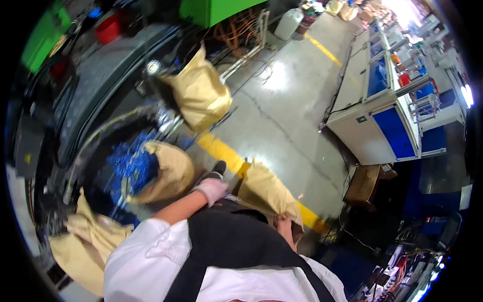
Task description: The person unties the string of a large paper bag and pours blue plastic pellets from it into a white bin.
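Note:
My right hand (pixel 283 220), bare, is closed on the edge of a tan paper sack (pixel 265 187) that stands on the floor in front of me. A pale glove covers my left hand (pixel 213 191), which is just left of that sack, above my dark shoe (pixel 218 169). Motion smears its fingers, and I cannot make out whether it touches anything. Left of this hand stands an open tan sack (pixel 174 168) beside a heap of blue stringy pieces (pixel 132 162).
Another tan sack (pixel 202 93) stands farther ahead, and crumpled sacks (pixel 88 236) lie at the lower left. Grey machinery (pixel 108 70) runs along the left. White and blue cabinets (pixel 375 128) line the right. A yellow line (pixel 221 152) crosses the grey floor near a white jug (pixel 289 24).

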### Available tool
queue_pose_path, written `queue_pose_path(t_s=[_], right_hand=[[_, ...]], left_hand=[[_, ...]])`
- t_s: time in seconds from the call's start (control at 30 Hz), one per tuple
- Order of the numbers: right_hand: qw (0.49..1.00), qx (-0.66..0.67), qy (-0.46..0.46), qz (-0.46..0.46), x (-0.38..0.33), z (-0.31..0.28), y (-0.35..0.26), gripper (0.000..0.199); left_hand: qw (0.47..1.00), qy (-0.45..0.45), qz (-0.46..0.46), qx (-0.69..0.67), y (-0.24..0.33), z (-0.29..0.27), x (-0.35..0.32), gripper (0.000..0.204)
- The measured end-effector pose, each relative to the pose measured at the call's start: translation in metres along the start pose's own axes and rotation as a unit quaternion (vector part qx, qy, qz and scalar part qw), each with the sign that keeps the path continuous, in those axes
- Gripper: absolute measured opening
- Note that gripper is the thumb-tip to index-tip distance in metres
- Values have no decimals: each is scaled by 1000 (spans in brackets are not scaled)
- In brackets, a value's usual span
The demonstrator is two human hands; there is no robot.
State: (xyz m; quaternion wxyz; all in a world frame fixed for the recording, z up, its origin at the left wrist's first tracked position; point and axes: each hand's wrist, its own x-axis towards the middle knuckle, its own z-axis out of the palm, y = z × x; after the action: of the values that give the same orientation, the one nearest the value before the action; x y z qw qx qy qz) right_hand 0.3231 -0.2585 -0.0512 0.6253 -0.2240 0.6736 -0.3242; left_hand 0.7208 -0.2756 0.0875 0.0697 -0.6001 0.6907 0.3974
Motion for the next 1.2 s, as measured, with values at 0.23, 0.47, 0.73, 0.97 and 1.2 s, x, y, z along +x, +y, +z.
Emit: queue_pose_path(t_s=[0.23, 0.47, 0.73, 0.97, 1.2], right_hand=[[965, -234, 104, -56, 21, 23, -133, 28], [712, -635, 88, -285, 66, 49, -251, 13], [766, -579, 106, -258, 246, 41, -378, 13], [722, -578, 5, -381, 468, 15, -435, 16], [742, -580, 80, -325, 605, 112, -635, 14]], left_hand=[[994, -23, -46, 93, -142, -113, 119, 34], [989, -30, -73, 128, -176, -341, 280, 32], [982, 118, -139, -43, -202, -429, 492, 25], [930, 88, -280, -219, -229, -438, 587, 29], [966, -108, -229, 62, -253, -453, 702, 30]])
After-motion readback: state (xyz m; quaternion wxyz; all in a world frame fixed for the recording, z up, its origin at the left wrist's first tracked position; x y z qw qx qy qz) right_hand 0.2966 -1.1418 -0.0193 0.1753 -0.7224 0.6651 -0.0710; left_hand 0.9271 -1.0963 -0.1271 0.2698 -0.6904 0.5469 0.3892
